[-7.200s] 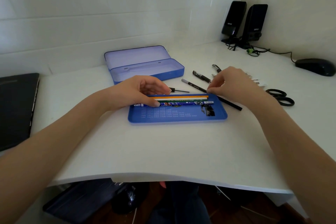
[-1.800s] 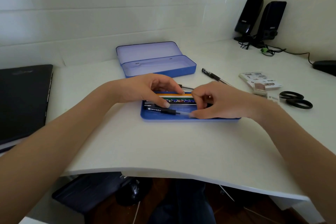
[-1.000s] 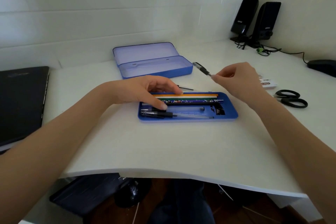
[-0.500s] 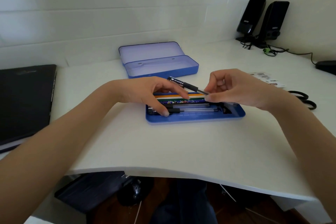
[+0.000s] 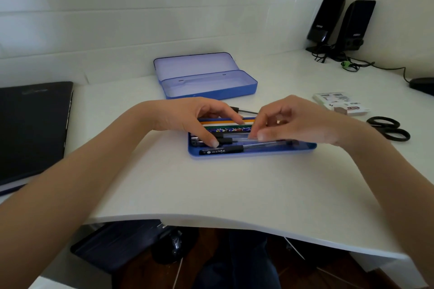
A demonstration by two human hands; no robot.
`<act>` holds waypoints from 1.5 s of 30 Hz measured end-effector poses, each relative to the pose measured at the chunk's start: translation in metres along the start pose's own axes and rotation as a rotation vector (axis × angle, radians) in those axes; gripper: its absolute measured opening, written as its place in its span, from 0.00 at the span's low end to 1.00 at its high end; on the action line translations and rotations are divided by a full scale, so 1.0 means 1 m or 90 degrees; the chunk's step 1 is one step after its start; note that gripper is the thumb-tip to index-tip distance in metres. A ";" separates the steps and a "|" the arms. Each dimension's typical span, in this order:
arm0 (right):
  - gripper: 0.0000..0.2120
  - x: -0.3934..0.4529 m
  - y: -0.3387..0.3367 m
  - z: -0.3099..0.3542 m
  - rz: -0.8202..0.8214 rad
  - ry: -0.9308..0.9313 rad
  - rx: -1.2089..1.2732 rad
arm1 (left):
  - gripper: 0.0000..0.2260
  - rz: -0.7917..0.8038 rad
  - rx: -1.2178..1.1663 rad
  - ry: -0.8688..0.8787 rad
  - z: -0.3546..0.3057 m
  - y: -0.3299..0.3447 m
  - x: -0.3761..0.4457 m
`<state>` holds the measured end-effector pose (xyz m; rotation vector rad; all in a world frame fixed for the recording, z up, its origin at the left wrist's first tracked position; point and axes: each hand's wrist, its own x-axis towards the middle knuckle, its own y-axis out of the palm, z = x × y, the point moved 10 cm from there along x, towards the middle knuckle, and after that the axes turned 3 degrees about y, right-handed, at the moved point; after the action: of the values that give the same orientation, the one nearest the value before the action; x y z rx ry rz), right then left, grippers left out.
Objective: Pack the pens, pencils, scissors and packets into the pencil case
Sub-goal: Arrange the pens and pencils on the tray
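Note:
A shallow blue tray (image 5: 254,153) lies on the white desk in front of me. It holds an orange pencil (image 5: 223,121), a green patterned pencil (image 5: 231,128) and several black pens. My left hand (image 5: 187,117) rests flat over the tray's left end, with its thumb pressing on the pens. My right hand (image 5: 296,122) hovers over the tray's right half. Its thumb and fingertips pinch the clear barrel of the front black pen (image 5: 220,150), which lies along the tray's near wall. The open blue pencil case (image 5: 207,91) stands behind. One more pen (image 5: 245,110) lies on the desk behind the tray.
White packets (image 5: 340,103) and black scissors (image 5: 389,129) lie on the desk to the right. A black laptop (image 5: 30,129) sits at the left. Two black speakers (image 5: 340,23) with cables stand in the back right corner, with a dark mouse (image 5: 422,83) beside them.
My right hand picked a black pen up from the desk, carried it over and lowered it into the front of the tray. My left hand stayed on the tray's contents.

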<state>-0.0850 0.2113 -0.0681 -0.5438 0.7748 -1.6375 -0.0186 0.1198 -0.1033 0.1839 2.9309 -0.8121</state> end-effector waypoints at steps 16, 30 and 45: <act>0.07 0.012 -0.040 -0.050 -0.308 0.147 -0.100 | 0.29 0.058 0.064 -0.009 -0.006 0.012 -0.003; 0.10 0.017 -0.024 -0.057 -0.165 0.186 -0.049 | 0.22 0.032 0.030 0.014 0.000 0.003 0.000; 0.16 0.015 -0.016 -0.053 -0.104 0.217 -0.132 | 0.22 0.031 0.068 0.006 -0.003 0.005 0.000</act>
<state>-0.1366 0.2083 -0.0927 -0.4879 1.1876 -1.8392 -0.0182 0.1257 -0.1036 0.2665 2.8814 -0.9626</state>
